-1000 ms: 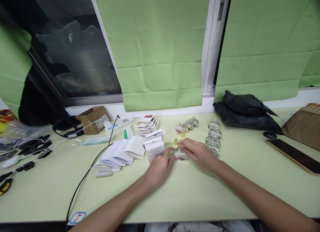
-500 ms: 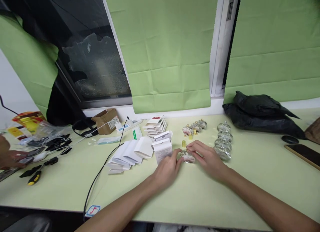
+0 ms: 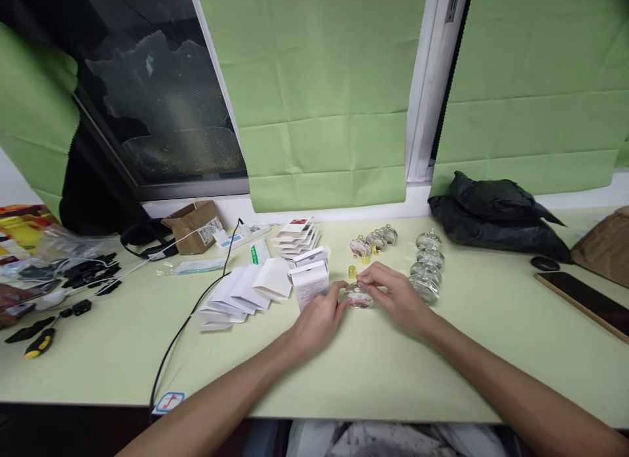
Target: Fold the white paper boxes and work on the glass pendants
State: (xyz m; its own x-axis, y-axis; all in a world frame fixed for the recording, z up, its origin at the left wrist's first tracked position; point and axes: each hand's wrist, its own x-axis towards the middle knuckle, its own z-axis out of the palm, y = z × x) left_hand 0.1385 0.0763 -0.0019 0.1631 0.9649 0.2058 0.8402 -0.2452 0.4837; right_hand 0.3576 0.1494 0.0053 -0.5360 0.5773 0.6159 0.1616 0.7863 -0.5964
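Note:
A flat oval glass perfume bottle (image 3: 360,299) with a floral front stands upright on the table between my hands. My left hand (image 3: 317,320) grips its left side, with thumb and fingers closed on the glass. At the bottle's neck the fingertips of my right hand (image 3: 397,298) are pinched together; they hide most of the top. Just behind stands a loose gold cap (image 3: 352,272), with another gold cap (image 3: 365,259) farther back. Several similar bottles (image 3: 376,239) form a slanted row beyond. An upright white box (image 3: 310,283) with an open top is beside my left hand.
Right of my hands is a row of clear bottles (image 3: 430,257). Flattened white cartons (image 3: 246,290) and stacked cards (image 3: 297,237) lie left. A black cable (image 3: 184,326) crosses the table. Black plastic bag (image 3: 496,221), phone (image 3: 584,303) at right. Another person's hand (image 3: 8,304) is far left.
The view has shifted, so the table's things appear farther left and slightly higher. Both hands stay on the same bottle, my right fingertips still at its neck.

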